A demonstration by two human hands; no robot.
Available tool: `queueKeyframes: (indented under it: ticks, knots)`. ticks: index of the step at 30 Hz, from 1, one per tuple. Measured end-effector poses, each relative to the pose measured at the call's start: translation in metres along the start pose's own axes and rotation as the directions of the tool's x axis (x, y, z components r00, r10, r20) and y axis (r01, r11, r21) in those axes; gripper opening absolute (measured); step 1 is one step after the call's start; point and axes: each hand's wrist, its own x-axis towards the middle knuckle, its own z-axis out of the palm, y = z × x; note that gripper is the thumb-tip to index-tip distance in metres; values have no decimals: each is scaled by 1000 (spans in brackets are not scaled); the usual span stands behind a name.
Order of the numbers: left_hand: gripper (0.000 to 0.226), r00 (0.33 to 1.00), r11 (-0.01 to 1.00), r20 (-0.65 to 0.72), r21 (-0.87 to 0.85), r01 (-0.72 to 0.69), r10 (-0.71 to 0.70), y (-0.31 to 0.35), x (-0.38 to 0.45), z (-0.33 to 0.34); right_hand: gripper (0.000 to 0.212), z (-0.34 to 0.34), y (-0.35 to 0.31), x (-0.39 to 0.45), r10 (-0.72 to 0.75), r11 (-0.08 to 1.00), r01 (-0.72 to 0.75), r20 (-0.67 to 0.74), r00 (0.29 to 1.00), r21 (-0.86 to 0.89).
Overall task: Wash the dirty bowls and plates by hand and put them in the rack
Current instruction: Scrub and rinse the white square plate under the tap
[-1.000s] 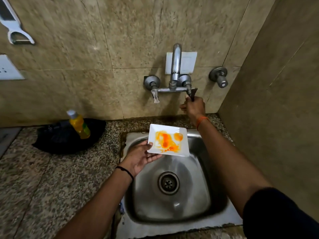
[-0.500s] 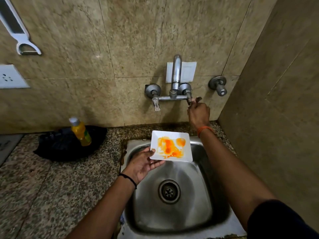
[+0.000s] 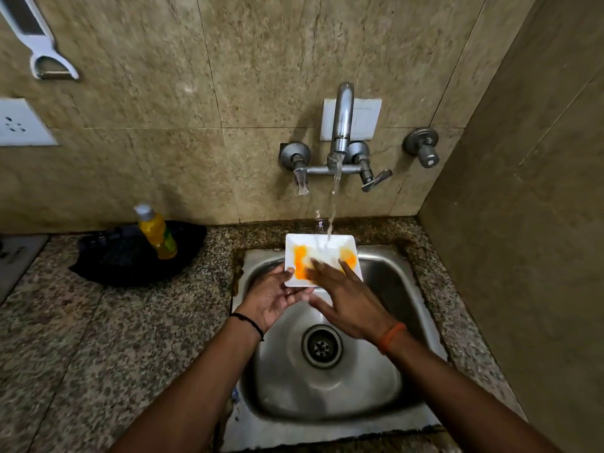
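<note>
A small white square plate (image 3: 304,245) smeared with orange sauce is held over the steel sink (image 3: 392,282), under the running tap (image 3: 341,125). Water falls onto the plate's far middle. My left hand (image 3: 273,297) holds the plate from below at its near left corner, thumb on the rim. My right hand (image 3: 346,297) lies across the plate's near side with straight fingers pressing on the sauce. No rack is in view.
A yellow bottle of dish liquid (image 3: 157,232) stands in a black tray (image 3: 127,256) on the granite counter (image 3: 98,338) left of the sink. The tap lever (image 3: 377,181) sticks out right. A wall (image 3: 523,223) closes the right side.
My right hand left the tap lever and came down onto the plate. Water now runs from the tap onto the plate, and the sauce is smeared apart.
</note>
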Motion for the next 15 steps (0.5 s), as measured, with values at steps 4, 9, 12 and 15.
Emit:
queueKeyframes:
  ticks: [4,9,12,15]
  knots:
    - [26,1000,999,-26,-48,2,-3,-6,4,4,87,3,18,-12,182,961,-171,28,983,-217]
    - [28,999,999,-35,-35,25,-26,-13,5,5,80,5,15,-19,31,981,-14,84,996,-195]
    - [31,999,999,-36,-39,21,-22,-17,7,7,93,2,16,-23,155,969,-142,49,987,-204]
    - [33,999,1000,-44,-1,17,-17,-20,7,9,99,7,-5,-32,33,999,-29,102,994,-31]
